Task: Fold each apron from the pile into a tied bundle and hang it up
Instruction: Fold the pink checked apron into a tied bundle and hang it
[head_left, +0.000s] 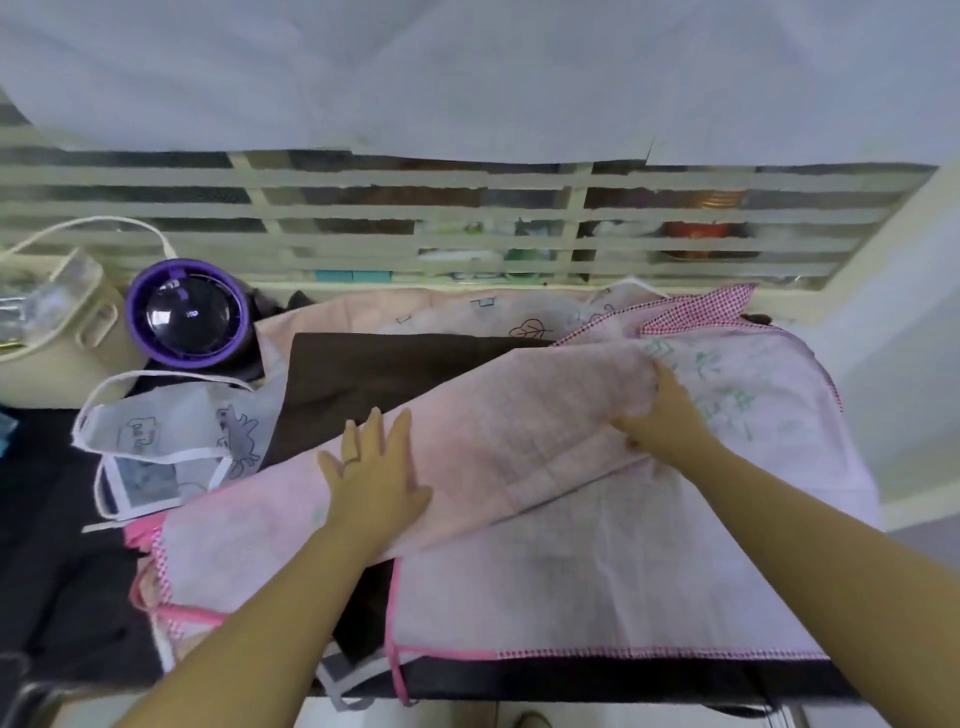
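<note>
Bare forearms reach up to a pale pink fabric apron with checked trim (519, 431), topmost on the pile on a dark table (623, 683): the left hand (374, 478) lies flat and open, pinning the folded flap, while the right hand (660, 415) grips its far end, best drawn taut and level before creasing; a white dinosaur-print apron (171, 431) lies to the left.

Single head-worn wide-angle view, looking forward and steeply down from close above the surface (571, 675), both forearms entering from the bottom edge, slatted wall panel (467, 208) across the top, edges bowed.
</note>
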